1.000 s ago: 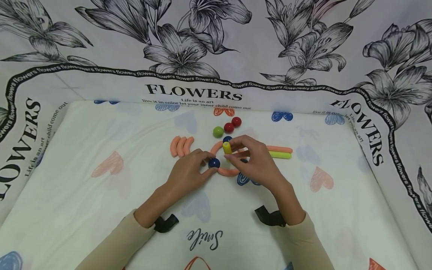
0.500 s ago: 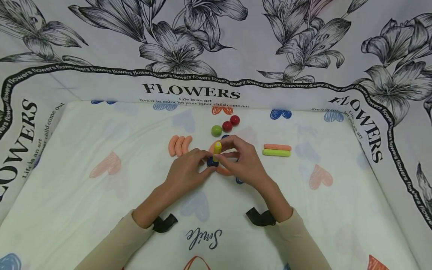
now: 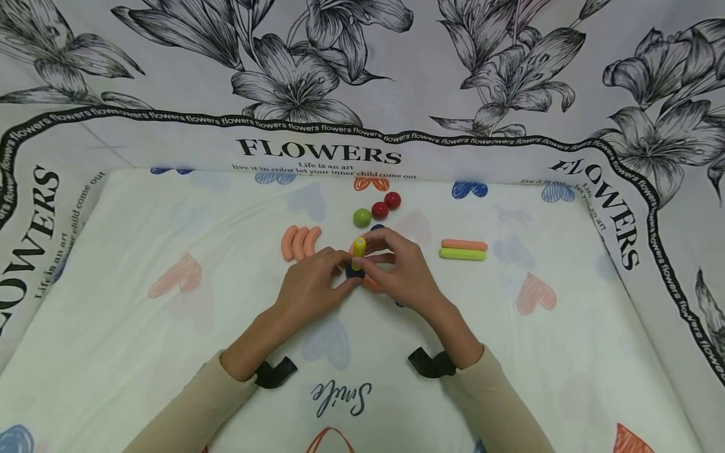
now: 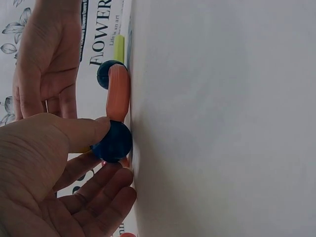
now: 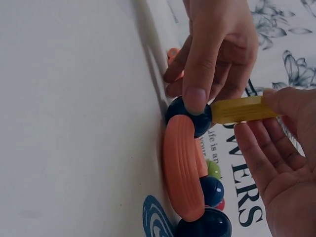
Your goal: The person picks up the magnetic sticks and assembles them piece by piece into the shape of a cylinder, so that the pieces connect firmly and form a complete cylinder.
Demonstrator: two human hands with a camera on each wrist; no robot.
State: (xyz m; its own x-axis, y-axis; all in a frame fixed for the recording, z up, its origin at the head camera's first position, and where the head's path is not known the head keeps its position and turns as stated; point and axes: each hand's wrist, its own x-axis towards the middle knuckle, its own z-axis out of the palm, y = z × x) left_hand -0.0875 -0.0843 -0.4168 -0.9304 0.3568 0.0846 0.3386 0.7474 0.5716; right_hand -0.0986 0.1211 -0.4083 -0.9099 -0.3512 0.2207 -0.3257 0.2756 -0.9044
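Observation:
My left hand (image 3: 308, 283) steadies a dark blue ball (image 4: 113, 143) between thumb and fingers at the left of a small ring. A short yellow stick (image 5: 242, 109) is pinched by my right hand (image 3: 404, 267). It stands upright over that ball, its lower end right at the ball's top. Curved orange pieces link the balls into the ring; the nearest orange piece (image 5: 182, 165) runs from the held ball to a second blue ball (image 5: 205, 227). Another blue ball (image 5: 212, 191) shows at the ring's far side. My right hand covers much of the ring in the head view.
Several curved orange pieces (image 3: 300, 243) lie left of the ring. To the right, a straight orange stick (image 3: 464, 244) lies along a lime stick (image 3: 462, 254). Beyond my hands sit a green ball (image 3: 362, 218) and two red balls (image 3: 380, 210) on the printed cloth (image 3: 226, 390).
My right hand has moved left, bringing the yellow stick from above the ring to the top of the held blue ball. My left hand keeps its place. The straight sticks are more exposed.

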